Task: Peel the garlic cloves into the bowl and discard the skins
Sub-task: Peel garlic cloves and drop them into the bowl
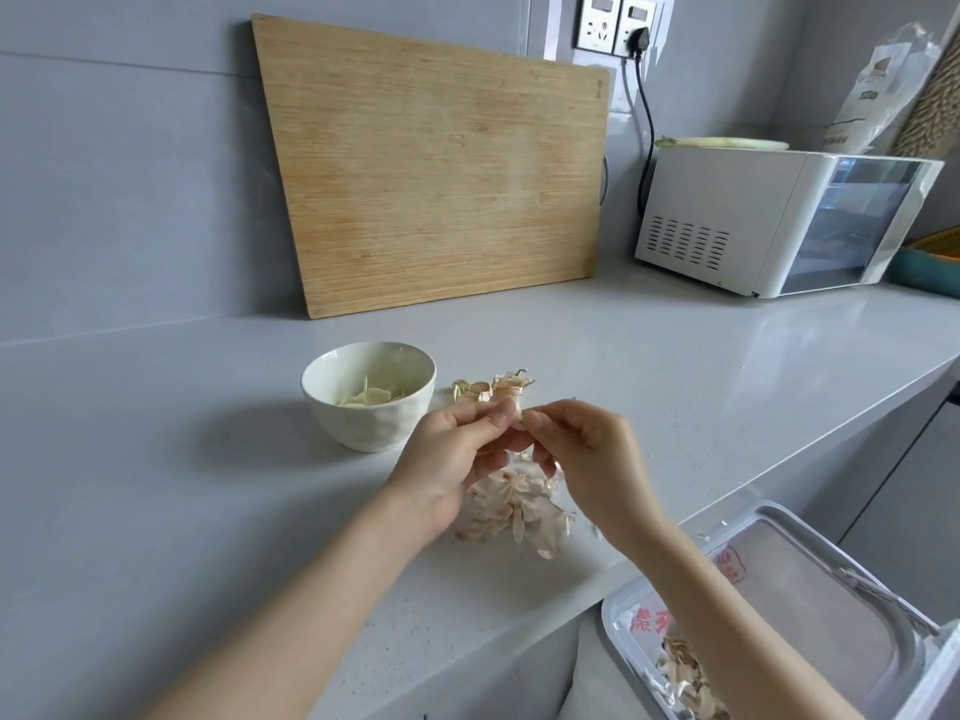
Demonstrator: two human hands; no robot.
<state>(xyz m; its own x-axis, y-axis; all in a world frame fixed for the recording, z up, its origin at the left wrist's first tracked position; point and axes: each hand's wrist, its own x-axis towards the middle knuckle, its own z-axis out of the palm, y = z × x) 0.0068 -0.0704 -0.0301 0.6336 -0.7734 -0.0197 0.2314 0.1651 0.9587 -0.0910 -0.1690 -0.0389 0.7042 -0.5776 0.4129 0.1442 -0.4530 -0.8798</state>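
A garlic clove (pixel 518 411) was pinched between the left hand (pixel 457 459) and right hand (pixel 584 449), right of the bowl (pixel 363 428). It was held above the skins (pixel 514 506) on the table (pixel 208 511), likely so peelings landed there.

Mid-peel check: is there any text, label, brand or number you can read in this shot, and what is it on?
Nothing can be read for certain.
Red characters on the bin liner: blurred and partly hidden, unreadable.
Small stamp in the cutting board top corner: too small.
Printed label on the packet above the microwave: blurred.
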